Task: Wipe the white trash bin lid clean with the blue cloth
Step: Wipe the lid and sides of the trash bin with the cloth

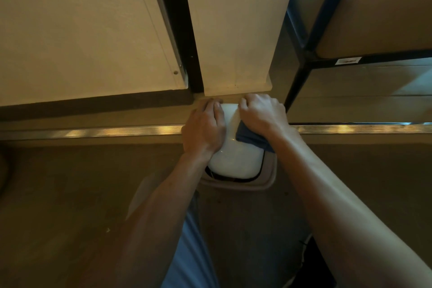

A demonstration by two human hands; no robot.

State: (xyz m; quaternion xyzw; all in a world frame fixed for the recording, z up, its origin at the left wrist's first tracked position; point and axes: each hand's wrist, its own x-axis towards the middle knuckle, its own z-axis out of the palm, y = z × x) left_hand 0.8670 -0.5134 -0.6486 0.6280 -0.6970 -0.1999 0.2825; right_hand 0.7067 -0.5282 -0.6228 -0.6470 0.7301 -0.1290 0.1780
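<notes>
The left hand (204,127) is steadying the white lid (236,159) with fingers flat together, while the right hand (261,114), fingers clamped on the blue cloth (251,138), is wiping the lid's far side; its near part probably comes next.

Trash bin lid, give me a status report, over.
Left hand flat on white lid, steadying it. Right hand presses blue cloth on the lid's right side. Nothing in the way.
</notes>
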